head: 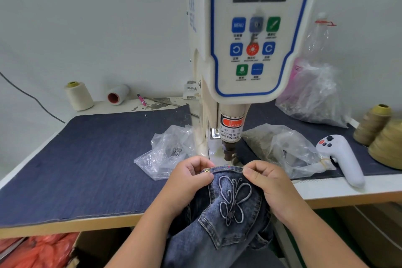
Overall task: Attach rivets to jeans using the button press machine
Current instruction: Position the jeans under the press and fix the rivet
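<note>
Low in the centre of the frame, jeans (pixel 228 213) bunched over the table (pixel 326 191) edge, back pocket (pixel 232 200) with its embroidered flower facing up. Pinched at the pocket's top edge by both hands: left hand (pixel 191 177) clenched on the left corner, right hand (pixel 264 180) clenched on the right corner, fingers curled round the denim. Held taut between them, probably to flatten the pocket mouth and keep fingertips clear of the punch (pixel 228 150) of the button press machine (pixel 250 50) just above. One brass rivet (pixel 207 171) already seated at the left corner; right corner hidden under fingers, so impossible to say whether riveted. Pocket mouth pointing up the frame toward the machine, pocket tip toward the bottom; long axis of the garment running from centre down to the lower edge. Plastic bags (pixel 165 150) just beside the machine base on either side, likely to keep rivet stock within reach.
</note>
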The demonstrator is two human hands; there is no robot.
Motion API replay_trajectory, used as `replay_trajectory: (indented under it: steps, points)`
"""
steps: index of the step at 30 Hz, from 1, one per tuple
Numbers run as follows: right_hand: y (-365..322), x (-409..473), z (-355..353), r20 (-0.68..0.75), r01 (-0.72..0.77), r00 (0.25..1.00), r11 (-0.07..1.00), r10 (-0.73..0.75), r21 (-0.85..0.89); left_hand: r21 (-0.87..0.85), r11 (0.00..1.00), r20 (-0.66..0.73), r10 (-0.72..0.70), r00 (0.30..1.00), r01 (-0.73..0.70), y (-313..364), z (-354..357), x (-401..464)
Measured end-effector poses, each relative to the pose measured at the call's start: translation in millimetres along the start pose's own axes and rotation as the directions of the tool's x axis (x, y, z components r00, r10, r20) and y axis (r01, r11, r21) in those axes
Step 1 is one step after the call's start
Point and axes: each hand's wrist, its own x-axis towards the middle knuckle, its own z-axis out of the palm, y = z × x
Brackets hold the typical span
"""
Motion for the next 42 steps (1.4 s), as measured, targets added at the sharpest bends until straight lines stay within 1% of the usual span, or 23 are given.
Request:
replay_trajectory:
  steps: [13, 18, 26, 37, 42]
  points:
    - [3.3, 0.7, -1.9, 0.001, -0.008, 1.000, 0.998, 0.008, 0.069, -0.002, 1.000, 0.014, 0.006, 1.000, -0.006, 0.8, 0.5, -1.3]
    - [7.5, 2.4, -3.7, -0.011, 0.000, 1.000, 0.999, 0.001, 0.053, 0.034, 0.999, 0.008, 0.005, 1.000, -0.005, 1.2, 1.2, 0.1]
    - [12.0, 3.8, -2.9, -0.029, 0.011, 1.000, 0.999, -0.010, 0.047, 0.033, 0.999, 0.005, 0.005, 1.000, -0.005, 1.0, 1.1, -0.6]
    - [9.8, 4.0, -3.5, -0.031, 0.006, 1.000, 0.995, -0.003, 0.101, 0.041, 0.999, 0.001, 0.003, 1.000, -0.003, 1.2, 2.2, -0.8]
    - [10.4, 4.1, -3.2, -0.036, 0.004, 0.999, 0.998, -0.002, 0.063, 0.029, 1.000, 0.005, 0.001, 1.000, -0.001, 0.8, 1.9, -0.1]
